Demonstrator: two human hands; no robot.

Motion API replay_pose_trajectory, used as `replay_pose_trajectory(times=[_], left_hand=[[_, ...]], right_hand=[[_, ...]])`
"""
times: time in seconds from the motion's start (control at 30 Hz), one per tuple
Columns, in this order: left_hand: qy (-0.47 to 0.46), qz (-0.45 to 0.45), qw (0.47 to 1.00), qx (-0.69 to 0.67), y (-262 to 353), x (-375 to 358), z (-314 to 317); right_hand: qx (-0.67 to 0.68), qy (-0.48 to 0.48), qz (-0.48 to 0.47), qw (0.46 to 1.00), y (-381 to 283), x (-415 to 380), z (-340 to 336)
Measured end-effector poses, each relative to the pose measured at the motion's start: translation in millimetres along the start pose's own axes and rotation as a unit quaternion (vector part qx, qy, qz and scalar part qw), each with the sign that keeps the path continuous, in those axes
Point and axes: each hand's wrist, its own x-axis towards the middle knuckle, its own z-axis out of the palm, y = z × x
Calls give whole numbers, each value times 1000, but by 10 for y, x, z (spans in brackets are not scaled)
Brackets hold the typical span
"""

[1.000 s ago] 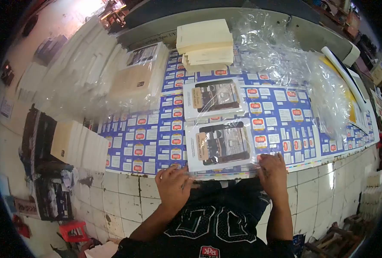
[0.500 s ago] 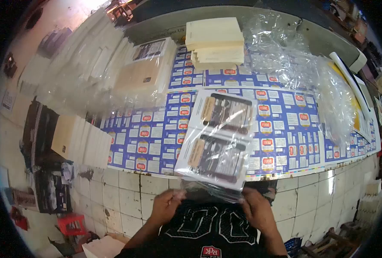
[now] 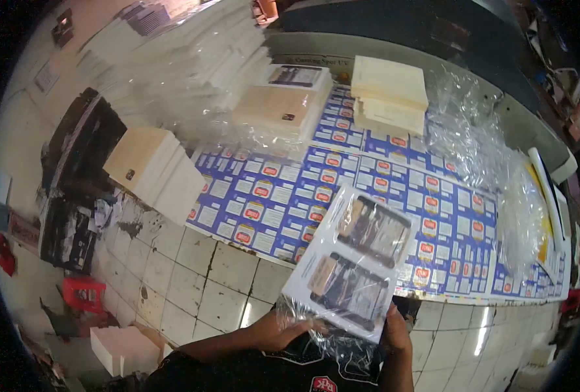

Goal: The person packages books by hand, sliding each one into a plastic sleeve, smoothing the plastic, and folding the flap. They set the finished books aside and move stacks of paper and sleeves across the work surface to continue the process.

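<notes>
We wear a black top with a dark, loose-looking sleeve [image 3: 192,371] on the left. Across its front [image 3: 283,382] run thin white outlines of large, curved and angular shapes, black inside like the cloth around them. Low in the middle sits a small red badge [image 3: 322,384] with a pale border and white lettering, cut off by the bottom edge of the view. Our left forearm [image 3: 228,343] is bare below the sleeve, and our left hand [image 3: 278,330] and right hand [image 3: 396,332] are bare too.
</notes>
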Motion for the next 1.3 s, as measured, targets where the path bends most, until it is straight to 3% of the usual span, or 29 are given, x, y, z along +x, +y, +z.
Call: replay_pose_trajectory(times=[0.03,0.07,0.13,0.17,0.2,0.27,0.3,0.33,0.37,0.4,0.43,0.47,0.5,0.53,0.6,0.63,0.67,0.73,0.83,0.97,1.13,1.17,1.2,1.3], left_hand=[[-40,55,997,34,68,10,-79],[-35,55,997,29,134,3,-120],[-137,-13,990,42,261,32,-189],[-115,50,992,31,288,27,-253],[-110,58,992,30,277,59,-313],[-130,110,980,101,180,154,-470],[-74,190,971,124,42,228,-538],[-80,94,989,84,328,286,-688],[-41,92,980,171,305,353,-842],[62,200,959,192,134,443,-979],[151,209,961,101,94,546,-1129],[236,293,902,212,-51,692,-1414],[320,275,884,198,179,807,-1591],[377,106,920,31,361,936,-1756],[407,110,903,84,235,1235,-2301],[386,58,918,66,85,1331,-2462],[366,6,929,47,-47,1433,-2612],[362,14,923,132,-492,1655,-2794],[363,46,928,-62,-501,1744,-2719],[376,33,922,-85,-525,1747,-2646],[388,-1,921,-25,-539,1707,-2628],[398,-67,914,46,-485,1695,-2637],[415,-76,906,29,-353,1703,-2536],[424,-24,905,7,-352,1532,-2533]], right_hand=[[-15,136,73,988,-121,74,165],[-21,134,76,988,-213,110,232],[48,94,83,991,-384,202,310],[22,81,38,996,-319,335,241],[13,79,33,996,-355,392,231],[-185,181,-72,963,-586,585,420],[-187,176,-94,962,-776,686,556],[-188,174,-112,960,-995,798,754],[-161,127,-166,965,-1072,1103,709],[-64,74,-183,978,-1297,1313,1009],[-185,100,-195,958,-1498,1663,1065],[-134,41,-231,963,-1641,1974,1319],[-97,-4,-229,969,-1765,2273,1576],[-60,-54,-228,970,-1853,2513,1771],[-133,-22,-187,973,-1949,2861,1821],[-209,17,-143,967,-1985,2974,1896],[-255,34,-187,948,-2109,2905,1838],[-319,80,-371,869,-2519,2367,1485],[-416,195,-475,751,-2924,1380,761],[-541,315,-386,678,-2617,207,-226],[-581,377,-288,661,-2140,-481,-891],[-577,386,-277,664,-2047,-568,-962],[-579,400,-262,660,-1982,-682,-988],[-574,405,-252,665,-1871,-792,-1076]])
